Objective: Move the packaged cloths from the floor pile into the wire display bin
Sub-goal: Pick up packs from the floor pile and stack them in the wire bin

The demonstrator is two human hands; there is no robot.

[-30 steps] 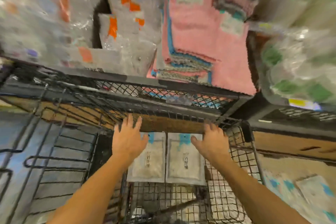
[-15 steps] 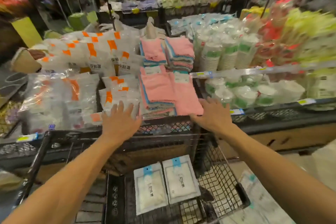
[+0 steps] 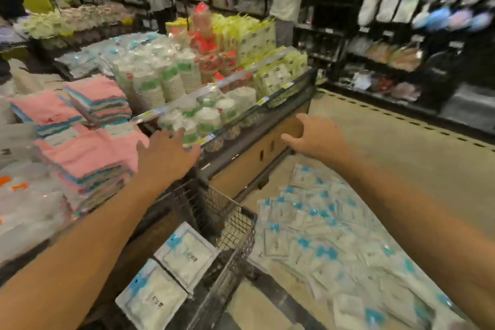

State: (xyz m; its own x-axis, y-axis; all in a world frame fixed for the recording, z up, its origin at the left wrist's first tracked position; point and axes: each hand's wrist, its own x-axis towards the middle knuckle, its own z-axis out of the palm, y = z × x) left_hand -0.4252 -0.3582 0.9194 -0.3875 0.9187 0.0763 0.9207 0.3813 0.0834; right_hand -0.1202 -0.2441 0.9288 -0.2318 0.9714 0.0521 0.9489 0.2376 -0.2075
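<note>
both hands swung right: left hand (image 3: pixel 163 158) and right hand (image 3: pixel 318 136) empty, fingers spread, floor pile (image 3: pixel 334 244) now visible.

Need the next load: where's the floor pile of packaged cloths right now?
In the head view the floor pile lies lower right, on the floor beside the wire display bin, under the outstretched right arm.

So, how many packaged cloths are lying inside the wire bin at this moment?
2. One packaged cloth lies flat at the near end of the wire bin; the second packaged cloth lies just beyond it. Others may be hidden below the picture's edge.
</note>
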